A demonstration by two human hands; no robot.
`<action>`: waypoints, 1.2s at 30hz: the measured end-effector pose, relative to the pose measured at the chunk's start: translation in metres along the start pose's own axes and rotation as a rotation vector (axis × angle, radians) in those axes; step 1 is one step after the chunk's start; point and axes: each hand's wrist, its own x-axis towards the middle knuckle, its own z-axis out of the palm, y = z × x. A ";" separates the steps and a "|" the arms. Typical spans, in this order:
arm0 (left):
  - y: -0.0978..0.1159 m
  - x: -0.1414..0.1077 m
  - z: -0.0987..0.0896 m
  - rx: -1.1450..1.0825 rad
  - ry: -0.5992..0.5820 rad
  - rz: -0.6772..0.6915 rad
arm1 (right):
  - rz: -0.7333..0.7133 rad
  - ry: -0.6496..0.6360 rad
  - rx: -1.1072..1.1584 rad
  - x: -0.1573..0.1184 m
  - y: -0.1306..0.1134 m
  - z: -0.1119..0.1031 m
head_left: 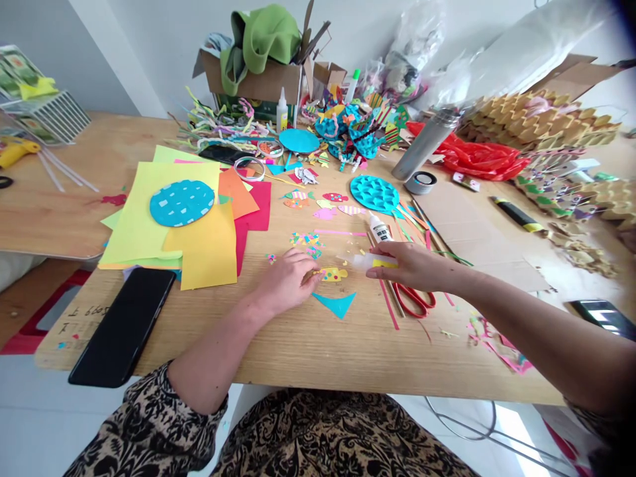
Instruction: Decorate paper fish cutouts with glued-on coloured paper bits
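My left hand [288, 281] is low over the table, its fingers pinched at the left end of a yellow paper fish [334, 273] with coloured dots. Across from it, my right hand [405, 265] grips a glue bottle [380, 262] with a yellow label, its clear tip pointing left above the fish. A blue paper scrap [338, 305] lies just below the fish. Small coloured paper bits [305, 242] are scattered above my left hand. Behind the right hand is a white glue bottle [380, 228], and red-handled scissors [416, 301] lie below that hand.
Coloured paper sheets [209, 248] and a black phone [122, 328] occupy the left side. Several paper fish [325, 213] lie beyond my hands, near a blue scaled disc [374, 193]. A metal flask [427, 142] stands at the back right, beside cardboard [472, 232].
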 end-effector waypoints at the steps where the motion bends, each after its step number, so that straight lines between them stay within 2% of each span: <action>1: 0.001 0.000 0.000 0.004 -0.031 0.027 | -0.008 0.009 -0.010 -0.001 -0.001 -0.001; 6: 0.002 -0.002 -0.002 0.048 -0.126 0.071 | -0.011 0.027 -0.053 -0.003 -0.005 -0.003; 16: 0.005 -0.002 -0.005 0.092 -0.130 0.072 | -0.013 0.022 -0.131 -0.004 -0.012 0.002; 36: 0.004 -0.002 -0.004 0.139 -0.158 0.124 | -0.028 -0.014 -0.093 -0.003 -0.013 0.014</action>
